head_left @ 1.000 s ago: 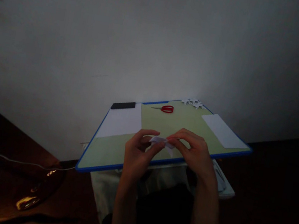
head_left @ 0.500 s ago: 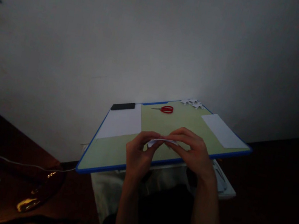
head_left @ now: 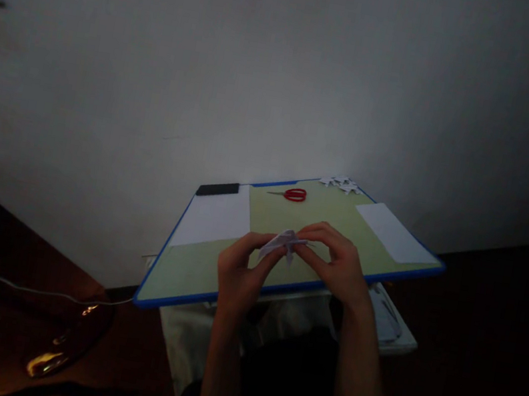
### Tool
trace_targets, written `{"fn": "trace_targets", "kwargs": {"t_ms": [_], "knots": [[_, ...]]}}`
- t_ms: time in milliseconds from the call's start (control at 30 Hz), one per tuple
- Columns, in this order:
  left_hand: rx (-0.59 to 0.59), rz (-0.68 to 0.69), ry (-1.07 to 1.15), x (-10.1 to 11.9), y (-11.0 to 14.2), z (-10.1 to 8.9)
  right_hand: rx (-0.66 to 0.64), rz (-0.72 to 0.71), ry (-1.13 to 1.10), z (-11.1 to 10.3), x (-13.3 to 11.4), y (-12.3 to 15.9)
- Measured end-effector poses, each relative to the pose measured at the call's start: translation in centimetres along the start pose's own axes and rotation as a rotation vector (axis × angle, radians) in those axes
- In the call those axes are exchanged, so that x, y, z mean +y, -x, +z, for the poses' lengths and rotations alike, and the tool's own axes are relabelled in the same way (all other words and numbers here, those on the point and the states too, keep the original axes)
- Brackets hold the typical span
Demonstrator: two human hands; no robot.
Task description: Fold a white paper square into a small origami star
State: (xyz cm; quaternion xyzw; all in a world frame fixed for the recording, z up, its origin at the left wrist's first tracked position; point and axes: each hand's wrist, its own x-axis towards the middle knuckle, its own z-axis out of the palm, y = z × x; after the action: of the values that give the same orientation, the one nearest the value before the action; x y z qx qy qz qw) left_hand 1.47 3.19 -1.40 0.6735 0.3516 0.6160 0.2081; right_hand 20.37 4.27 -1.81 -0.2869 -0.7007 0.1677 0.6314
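Note:
A small piece of folded white paper (head_left: pixel 282 239) is held up above the front part of the green tabletop (head_left: pixel 291 219). My left hand (head_left: pixel 244 265) pinches its left side between thumb and fingers. From the other side, my right hand (head_left: pixel 334 260) grips the paper's right end with thumb and fingertips. Parts of the paper stick out above and below the fingers; the fingers hide the rest. Beyond the hands lie scissors (head_left: pixel 294 194) with red handles, blades toward the left.
White sheets lie on the left (head_left: pixel 215 217) and a white paper stack (head_left: pixel 393 233) on the right. A dark flat object (head_left: pixel 218 189) rests at the back left. Several folded paper pieces (head_left: pixel 342 184) sit at the back right, near the wall (head_left: pixel 284 80). A blue rim (head_left: pixel 176 298) edges the table.
The paper has been turned and bent between my fingers: it looked flat and edge-on half a second ago and now shows folded flaps. Both hands still hold it in nearly the same place.

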Motion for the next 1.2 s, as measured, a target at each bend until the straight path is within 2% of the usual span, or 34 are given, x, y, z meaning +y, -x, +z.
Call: {"fn": "trace_targets", "kwargs": {"t_ms": [133,300,500,633,800,1000,1200], "knots": [[0.039,-0.017,0.0,0.1,-0.2,0.2,-0.049,0.06,0.001,0.0,0.1,-0.1],[0.061,-0.046,-0.001,0.1,-0.3,0.2,-0.032,0.026,0.036,-0.1,-0.1,-0.1],[0.053,-0.154,0.159,0.3,-0.3,0.3,-0.045,0.056,-0.017,-0.1,-0.7,-0.1],[0.032,-0.198,0.216,0.8,-0.3,0.4,-0.067,0.126,-0.056,0.1,-0.5,0.1],[0.041,-0.203,0.234,1.0,-0.3,0.5,-0.063,0.163,-0.059,0.3,-0.3,0.3],[0.02,-0.146,0.203,0.5,-0.1,0.4,-0.061,0.086,-0.015,0.3,-0.7,0.0],[0.023,-0.169,0.203,0.5,-0.1,0.3,-0.068,0.099,-0.056,0.3,-0.9,0.1]]}}
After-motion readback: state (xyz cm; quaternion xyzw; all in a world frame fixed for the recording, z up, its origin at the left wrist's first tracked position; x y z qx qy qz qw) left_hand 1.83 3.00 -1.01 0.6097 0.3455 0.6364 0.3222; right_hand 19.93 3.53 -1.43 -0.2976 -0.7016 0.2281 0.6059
